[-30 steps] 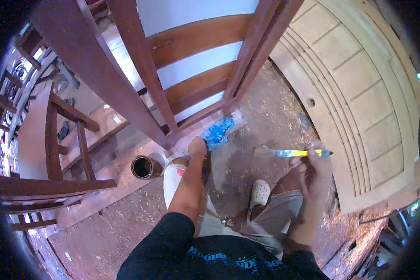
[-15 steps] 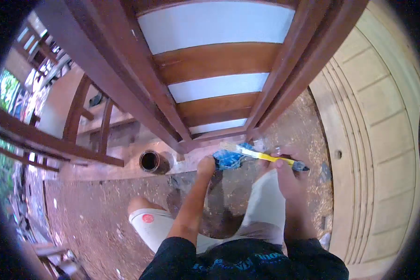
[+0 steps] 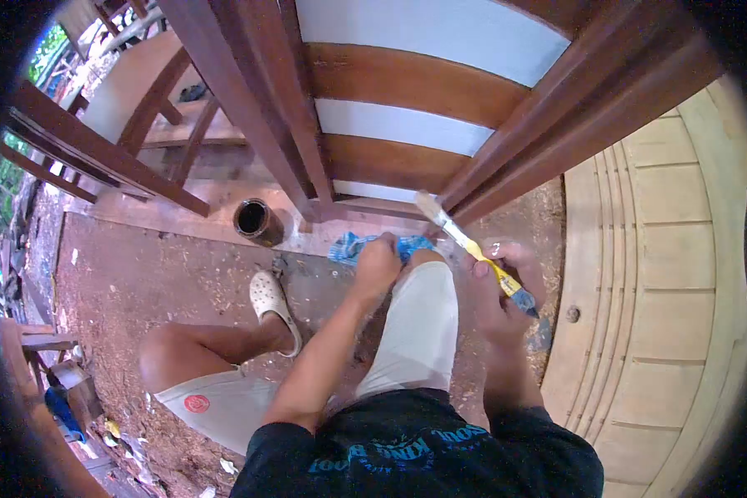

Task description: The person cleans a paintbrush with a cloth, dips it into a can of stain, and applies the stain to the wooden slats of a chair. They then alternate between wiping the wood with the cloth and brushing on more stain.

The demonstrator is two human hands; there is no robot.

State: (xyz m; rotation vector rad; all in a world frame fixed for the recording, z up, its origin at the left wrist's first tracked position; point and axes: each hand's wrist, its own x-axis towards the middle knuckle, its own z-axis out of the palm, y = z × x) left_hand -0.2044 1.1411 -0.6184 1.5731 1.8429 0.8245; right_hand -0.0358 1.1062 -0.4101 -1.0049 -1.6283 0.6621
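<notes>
My right hand (image 3: 506, 295) is closed round the yellow handle of a paintbrush (image 3: 452, 231). Its pale bristles point up and away, right by the foot of the brown wooden frame (image 3: 523, 141). Below my fingers, a dark blue-grey end (image 3: 523, 302) sticks out toward the right. A crumpled blue checked cloth (image 3: 346, 248) is bunched in my closed left hand (image 3: 378, 264), low over the floor beside my knee. Left of the cloth stands an open container (image 3: 257, 220) with dark liquid in it.
White panels alternate with brown slats inside the upright frame. A pale, grooved wooden panel (image 3: 672, 266) lies along the right. Brown wooden furniture (image 3: 166, 124) stands at left, and scraps litter the dirt floor (image 3: 141, 282) at lower left.
My view has shifted and my legs have moved, bringing a clog into sight. The brush has tilted more upright, and my left hand now sits over the middle of the cloth.
</notes>
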